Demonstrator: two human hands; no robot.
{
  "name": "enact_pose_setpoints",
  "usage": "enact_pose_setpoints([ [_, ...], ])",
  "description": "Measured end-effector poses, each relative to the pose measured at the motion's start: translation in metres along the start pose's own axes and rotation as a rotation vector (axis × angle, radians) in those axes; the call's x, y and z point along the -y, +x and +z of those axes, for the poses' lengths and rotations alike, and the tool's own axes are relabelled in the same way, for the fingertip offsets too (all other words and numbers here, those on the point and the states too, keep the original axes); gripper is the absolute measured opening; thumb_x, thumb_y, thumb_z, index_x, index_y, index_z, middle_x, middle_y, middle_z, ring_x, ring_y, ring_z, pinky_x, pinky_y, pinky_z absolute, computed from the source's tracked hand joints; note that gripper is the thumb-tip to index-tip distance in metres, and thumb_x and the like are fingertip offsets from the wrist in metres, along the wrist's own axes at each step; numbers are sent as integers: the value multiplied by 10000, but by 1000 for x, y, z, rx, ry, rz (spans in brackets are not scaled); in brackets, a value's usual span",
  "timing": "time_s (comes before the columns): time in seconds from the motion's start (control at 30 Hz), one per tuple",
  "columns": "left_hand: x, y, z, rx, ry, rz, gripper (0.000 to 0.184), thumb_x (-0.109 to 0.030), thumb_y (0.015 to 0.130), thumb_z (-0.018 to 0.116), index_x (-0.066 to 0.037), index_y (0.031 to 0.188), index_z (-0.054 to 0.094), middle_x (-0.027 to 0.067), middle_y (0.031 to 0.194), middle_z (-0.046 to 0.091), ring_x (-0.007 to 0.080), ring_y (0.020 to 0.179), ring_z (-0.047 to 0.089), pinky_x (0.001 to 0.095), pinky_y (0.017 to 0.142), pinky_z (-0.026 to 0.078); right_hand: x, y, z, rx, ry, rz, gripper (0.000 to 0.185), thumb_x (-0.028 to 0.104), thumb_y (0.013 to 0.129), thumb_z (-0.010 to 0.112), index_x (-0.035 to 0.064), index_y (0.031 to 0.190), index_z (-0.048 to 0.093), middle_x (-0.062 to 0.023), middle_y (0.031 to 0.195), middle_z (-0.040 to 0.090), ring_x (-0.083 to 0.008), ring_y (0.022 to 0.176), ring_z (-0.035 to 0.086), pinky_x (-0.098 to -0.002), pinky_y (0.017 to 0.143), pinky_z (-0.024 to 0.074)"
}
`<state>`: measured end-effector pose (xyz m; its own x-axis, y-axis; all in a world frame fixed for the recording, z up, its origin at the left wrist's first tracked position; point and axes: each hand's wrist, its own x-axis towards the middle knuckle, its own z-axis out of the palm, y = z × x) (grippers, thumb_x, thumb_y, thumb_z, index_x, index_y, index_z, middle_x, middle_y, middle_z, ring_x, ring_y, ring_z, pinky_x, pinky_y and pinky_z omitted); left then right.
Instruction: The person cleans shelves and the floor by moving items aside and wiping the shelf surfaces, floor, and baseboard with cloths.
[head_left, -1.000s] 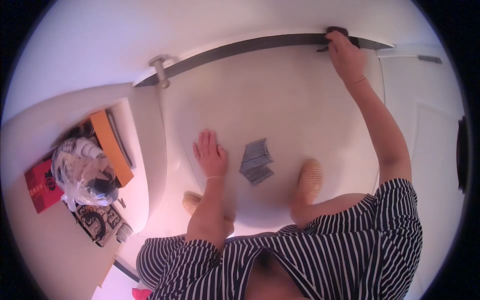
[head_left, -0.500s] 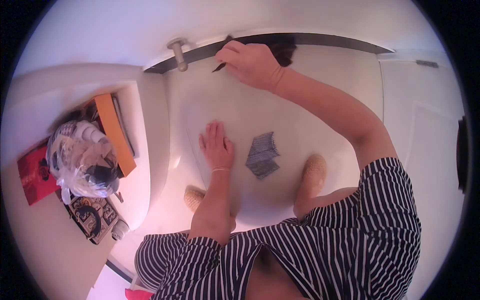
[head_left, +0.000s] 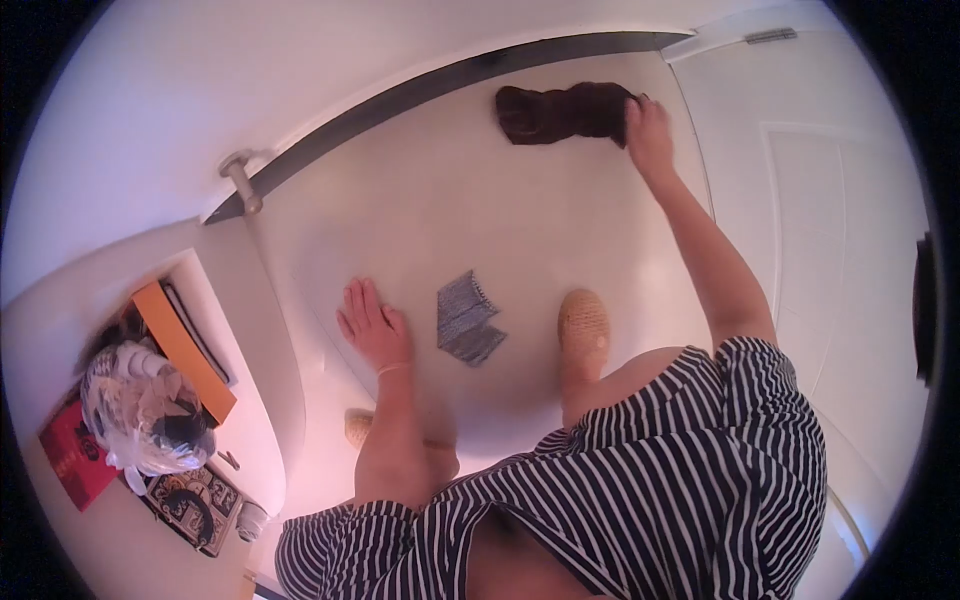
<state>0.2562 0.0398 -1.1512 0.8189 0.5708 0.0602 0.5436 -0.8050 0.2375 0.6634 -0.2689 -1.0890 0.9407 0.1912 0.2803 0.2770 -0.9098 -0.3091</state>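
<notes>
My left hand (head_left: 375,327) rests palm down with fingers spread on the pale surface. To its right lies a folded grey knitted sock (head_left: 467,315) with a ribbed edge, touched by neither hand. Farther off, beside the dark baseboard, a dark brown sock-like piece of cloth (head_left: 565,115) lies stretched out sideways. My right hand (head_left: 650,140) is at its right end with the fingers closed on the cloth edge; the fingertips are partly hidden.
A metal door stop (head_left: 240,182) sticks out from the wall at the upper left. On a left ledge are an orange box (head_left: 183,350), a clear plastic bag (head_left: 140,410) and a red packet (head_left: 75,455). A white door (head_left: 830,220) stands right; a tan slipper (head_left: 583,320) is near.
My right hand has moved right to the end of the dark cloth, which now lies stretched and fully in view. The view has shifted; my left hand still rests flat.
</notes>
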Motion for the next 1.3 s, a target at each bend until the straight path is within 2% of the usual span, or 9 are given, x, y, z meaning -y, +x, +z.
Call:
enact_pose_setpoints([
  [0.07, -5, 0, -3, 0, 2, 8, 522, -155, 892, 479, -114, 1412, 503, 70, 1497, 456, 241, 1417, 376, 503, 1189, 183, 16, 4, 35, 114, 199, 88, 391, 328, 1012, 448, 21, 1220, 571, -274, 1217, 579, -505, 1114, 519, -577, 962, 427],
  [0.1, -5, 0, -4, -3, 0, 11, 526, -153, 893, 477, -109, 1417, 497, 73, 1498, 454, 245, 1417, 376, 505, 1188, 184, 29, 0, 54, 283, -326, -90, 534, 487, 1000, 415, 58, 1280, 565, -282, 1357, 492, -537, 1231, 442, -655, 996, 377],
  [0.2, 3, -3, -3, 25, 4, 21, 531, -169, 906, 457, -97, 1432, 478, 84, 1517, 428, 251, 1430, 353, 506, 1191, 170, 92, -1, 108, 29, -356, 264, 848, 731, 869, 436, 131, 1467, 417, -286, 1501, 310, -548, 1378, 225, -679, 1078, 216],
  [0.33, -12, 1, -8, 43, 12, 8, 529, -185, 925, 434, -86, 1444, 462, 90, 1538, 398, 253, 1442, 330, 499, 1194, 160, 143, 4, 88, 160, -377, 102, 828, 571, 948, 374, -60, 1481, 327, -272, 1577, 219, -503, 1453, 125, -614, 1167, 84],
  [0.53, -10, 1, -4, 4, 28, 41, 520, -200, 940, 397, -80, 1442, 460, 97, 1518, 420, 267, 1427, 353, 507, 1186, 184, 119, -93, 37, 406, 60, -813, 674, 460, 877, 546, 46, 1406, 486, -235, 1542, 322, -434, 1454, 219, -595, 1179, 147],
  [0.63, -13, 2, -8, -5, 37, 55, 520, -189, 939, 384, -79, 1441, 458, 99, 1502, 439, 271, 1417, 371, 508, 1184, 194, 82, -71, 36, 421, 88, -844, 657, 443, 840, 593, 73, 1378, 523, -205, 1529, 358, -403, 1448, 264, -587, 1174, 189],
  [0.87, -8, 2, -5, -20, 42, 82, 504, -209, 972, 353, -73, 1448, 446, 106, 1516, 419, 280, 1420, 364, 507, 1185, 188, -87, -12, 34, 70, -271, -139, 764, 615, 943, 416, 128, 1524, 325, -205, 1592, 233, -413, 1476, 167, -598, 1171, 151],
  [1.07, 5, 1, 4, -12, 90, 102, 528, -330, 1022, 297, -68, 1463, 418, 133, 1529, 398, 307, 1432, 338, 510, 1183, 175, -150, -166, -32, 228, -161, -91, 574, 375, 990, 475, 135, 1500, 368, -162, 1577, 284, -406, 1460, 212, -555, 1164, 217],
  [1.3, -7, 4, 2, 42, 82, 26, 532, -311, 1003, 320, -62, 1464, 416, 153, 1525, 395, 310, 1432, 335, 515, 1180, 181, -125, -363, -62, 157, -234, 453, 607, 314, 967, 495, 57, 1497, 349, -256, 1560, 260, -505, 1430, 192, -575, 1159, 181],
])
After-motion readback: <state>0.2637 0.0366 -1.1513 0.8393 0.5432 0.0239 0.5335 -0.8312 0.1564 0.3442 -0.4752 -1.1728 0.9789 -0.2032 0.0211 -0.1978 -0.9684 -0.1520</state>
